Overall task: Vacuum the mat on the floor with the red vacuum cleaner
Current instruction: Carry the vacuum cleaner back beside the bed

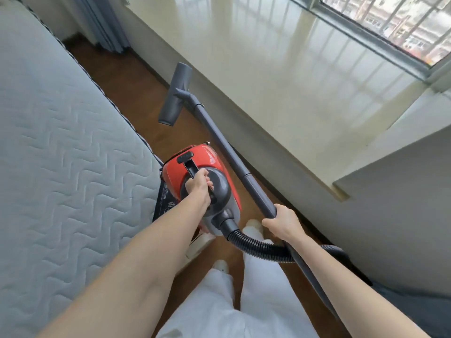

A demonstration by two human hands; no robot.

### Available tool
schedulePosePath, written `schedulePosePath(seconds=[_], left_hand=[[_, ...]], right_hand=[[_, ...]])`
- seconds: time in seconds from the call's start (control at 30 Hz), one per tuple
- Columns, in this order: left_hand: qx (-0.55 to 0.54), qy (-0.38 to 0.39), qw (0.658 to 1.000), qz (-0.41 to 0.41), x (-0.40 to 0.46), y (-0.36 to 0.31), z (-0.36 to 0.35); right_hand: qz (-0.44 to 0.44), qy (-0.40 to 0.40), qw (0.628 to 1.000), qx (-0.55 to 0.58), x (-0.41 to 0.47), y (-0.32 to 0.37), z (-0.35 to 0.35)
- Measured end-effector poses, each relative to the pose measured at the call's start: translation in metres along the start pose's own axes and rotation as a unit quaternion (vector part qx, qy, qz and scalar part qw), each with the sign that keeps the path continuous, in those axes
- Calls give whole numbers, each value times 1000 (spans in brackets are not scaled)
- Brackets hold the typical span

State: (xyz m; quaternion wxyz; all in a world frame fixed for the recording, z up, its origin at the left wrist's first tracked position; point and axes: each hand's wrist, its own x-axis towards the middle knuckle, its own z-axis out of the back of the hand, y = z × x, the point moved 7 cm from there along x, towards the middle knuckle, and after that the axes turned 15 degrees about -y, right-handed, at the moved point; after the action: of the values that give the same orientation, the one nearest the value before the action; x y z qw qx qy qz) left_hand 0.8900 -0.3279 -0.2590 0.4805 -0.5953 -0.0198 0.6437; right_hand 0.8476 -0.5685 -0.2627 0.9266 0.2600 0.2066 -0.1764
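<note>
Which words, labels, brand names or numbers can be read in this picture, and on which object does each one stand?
No text can be read.
Dark mat beside the red vacuum cleaner: pale marks that may be writing, too blurred and mostly hidden.
Black panel on top of the vacuum cleaner: no legible brand or label.

Red vacuum cleaner [195,164] with dark grey wand [234,157], pale grey wave-quilted mattress [61,142], brown floor [136,93], white trousers [263,301]
</note>
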Motion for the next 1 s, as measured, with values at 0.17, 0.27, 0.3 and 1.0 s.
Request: schedulePosePath(seconds=[0.17, 0.27, 0.3, 1.0], left_hand=[[-27, -30, 999, 1, 9, -30, -27], [-34, -47, 998, 7, 11, -47, -44], [-37, -51, 998, 10, 12, -52, -49], [-86, -63, 994, 37, 122, -202, -110]], right_hand=[[50, 51, 997, 9, 49, 41, 22], [61, 74, 995, 14, 76, 63, 34], [66, 82, 994, 13, 84, 69, 37], [55, 120, 991, 18, 225, 241, 17]])
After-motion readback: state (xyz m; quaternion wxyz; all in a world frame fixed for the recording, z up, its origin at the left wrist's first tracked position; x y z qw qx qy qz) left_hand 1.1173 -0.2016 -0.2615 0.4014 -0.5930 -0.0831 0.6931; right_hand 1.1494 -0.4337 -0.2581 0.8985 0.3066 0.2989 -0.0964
